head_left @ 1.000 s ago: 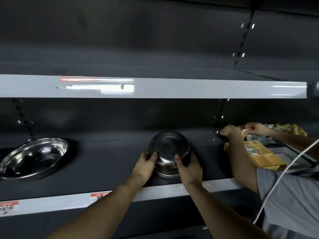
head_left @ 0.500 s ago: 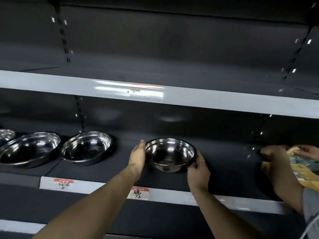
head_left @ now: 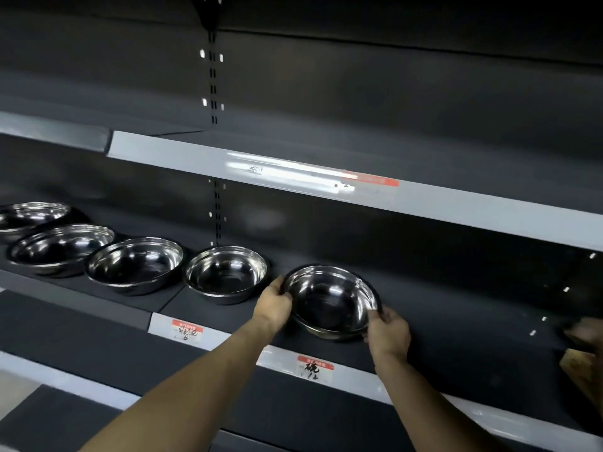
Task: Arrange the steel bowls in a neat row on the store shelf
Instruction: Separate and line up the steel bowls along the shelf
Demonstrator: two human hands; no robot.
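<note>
Both hands hold the steel bowl, which sits open side up on the dark shelf, tilted slightly toward the camera. The left hand curls against its left rim; the right hand grips its right rim, fingers curled over the edge. Left of this bowl runs a row of four more bowls, the farthest cut off by the frame. Right of it, another person's hand is blurred and partly cropped.

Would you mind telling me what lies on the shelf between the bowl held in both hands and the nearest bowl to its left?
In the head view, only the left hand gripping the held bowl; otherwise dark shelf separates it from the neighbouring bowl.
</note>
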